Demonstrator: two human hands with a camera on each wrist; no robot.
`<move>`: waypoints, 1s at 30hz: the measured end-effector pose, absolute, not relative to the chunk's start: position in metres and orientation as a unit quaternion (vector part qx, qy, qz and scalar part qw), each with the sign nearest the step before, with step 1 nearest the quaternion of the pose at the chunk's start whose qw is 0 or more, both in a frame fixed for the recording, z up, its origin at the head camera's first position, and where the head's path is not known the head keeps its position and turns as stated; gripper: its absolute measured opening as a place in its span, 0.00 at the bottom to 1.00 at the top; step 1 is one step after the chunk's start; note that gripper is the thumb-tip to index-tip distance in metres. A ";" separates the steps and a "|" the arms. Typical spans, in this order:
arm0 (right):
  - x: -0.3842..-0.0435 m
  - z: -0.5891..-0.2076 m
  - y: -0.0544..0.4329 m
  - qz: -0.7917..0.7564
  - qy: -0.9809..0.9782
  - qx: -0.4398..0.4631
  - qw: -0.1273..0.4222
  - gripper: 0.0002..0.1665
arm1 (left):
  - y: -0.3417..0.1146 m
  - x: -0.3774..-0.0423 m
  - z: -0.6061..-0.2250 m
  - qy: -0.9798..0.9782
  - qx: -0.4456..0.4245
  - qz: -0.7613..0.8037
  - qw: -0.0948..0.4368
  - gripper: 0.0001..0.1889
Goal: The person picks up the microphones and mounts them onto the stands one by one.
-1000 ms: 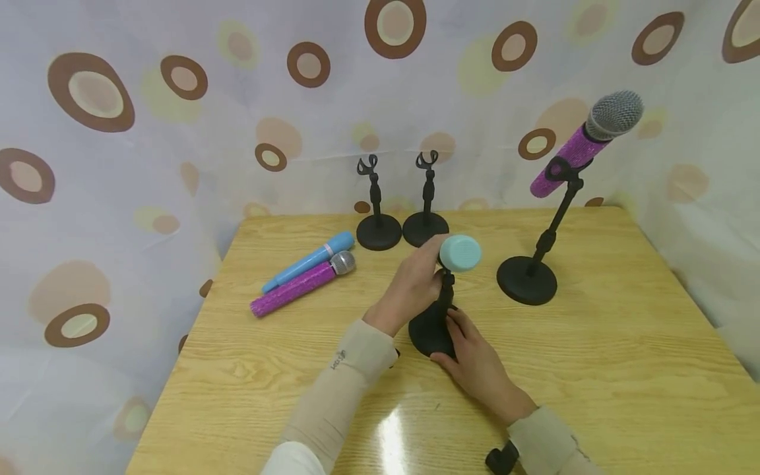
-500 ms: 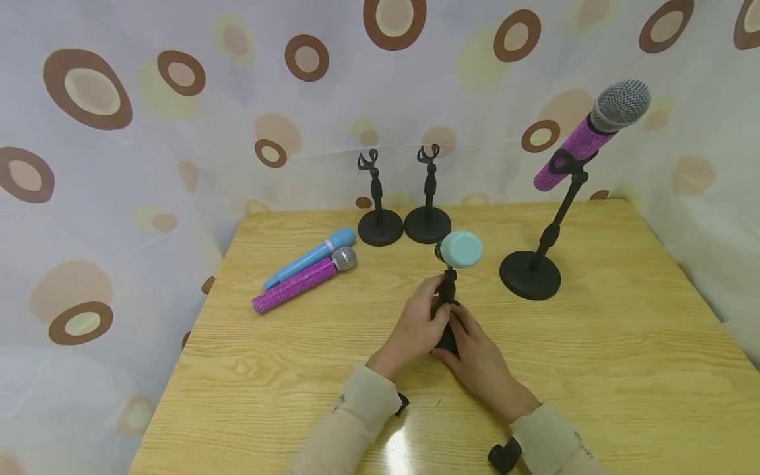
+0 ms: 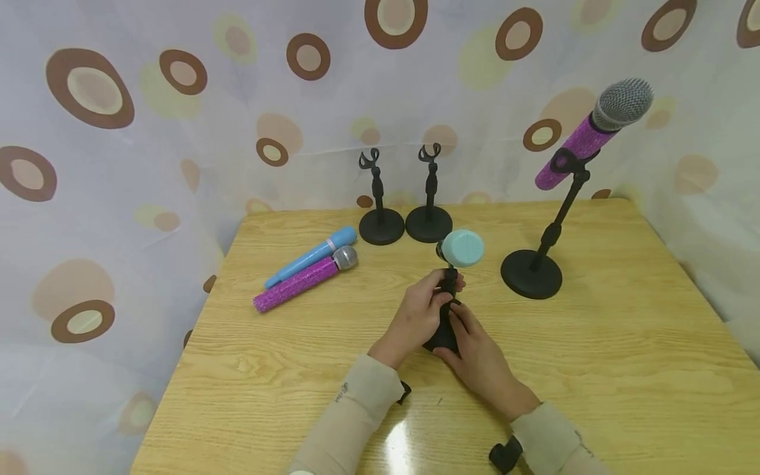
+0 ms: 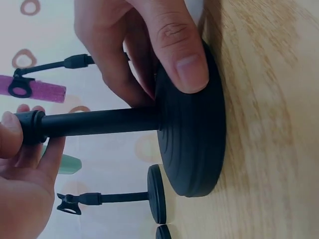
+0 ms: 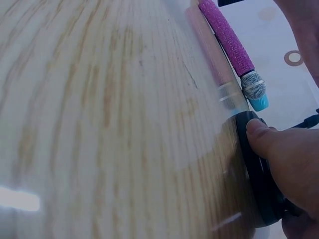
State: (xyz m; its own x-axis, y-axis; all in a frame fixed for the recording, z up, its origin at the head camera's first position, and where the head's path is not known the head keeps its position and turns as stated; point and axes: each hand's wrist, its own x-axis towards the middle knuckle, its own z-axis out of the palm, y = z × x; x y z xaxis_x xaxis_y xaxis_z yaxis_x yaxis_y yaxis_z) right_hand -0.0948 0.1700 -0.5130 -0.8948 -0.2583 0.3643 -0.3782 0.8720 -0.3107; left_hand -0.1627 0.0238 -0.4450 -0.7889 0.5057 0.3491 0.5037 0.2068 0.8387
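Observation:
A black desktop microphone stand [image 3: 442, 338] is between my hands, with a turquoise-headed microphone [image 3: 464, 249] at its top. My left hand [image 3: 415, 318] grips the collar [image 4: 32, 127] on the stand's pole, thumb and fingers around it. Lower down, my right hand [image 3: 483, 369] holds the round base [image 4: 194, 134], its thumb pressed on the base's flat top in the left wrist view. The right wrist view shows that thumb [image 5: 259, 134] over the base's edge. The microphone's handle is mostly hidden in the head view.
At the left lie a blue microphone [image 3: 309, 257] and a purple glittery microphone [image 3: 299, 284], side by side. Two small stands [image 3: 381, 225] [image 3: 429, 223] with bare clips stand at the back. A taller stand [image 3: 531, 274] at the right bears another purple microphone [image 3: 574, 150].
My left hand has come down from beside the turquoise microphone head to the stand's pole and now wraps around it. My right hand stays at the base.

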 end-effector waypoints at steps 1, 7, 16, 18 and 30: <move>-0.095 -0.512 0.170 0.190 -0.956 0.165 0.154 0.46 | 0.024 -0.163 -0.445 0.779 0.324 0.536 -0.005 0.13; -0.095 -0.511 0.169 0.186 -0.957 0.162 0.152 0.45 | 0.025 -0.162 -0.445 0.790 0.331 0.514 -0.047 0.13; -0.095 -0.512 0.169 0.183 -0.958 0.165 0.150 0.45 | 0.024 -0.165 -0.449 0.785 0.344 0.510 -0.073 0.12; -0.095 -0.512 0.169 0.182 -0.958 0.165 0.150 0.45 | 0.024 -0.164 -0.449 0.784 0.343 0.512 -0.076 0.12; -0.095 -0.513 0.169 0.171 -0.957 0.168 0.164 0.45 | 0.026 -0.162 -0.449 0.799 0.308 0.508 -0.086 0.12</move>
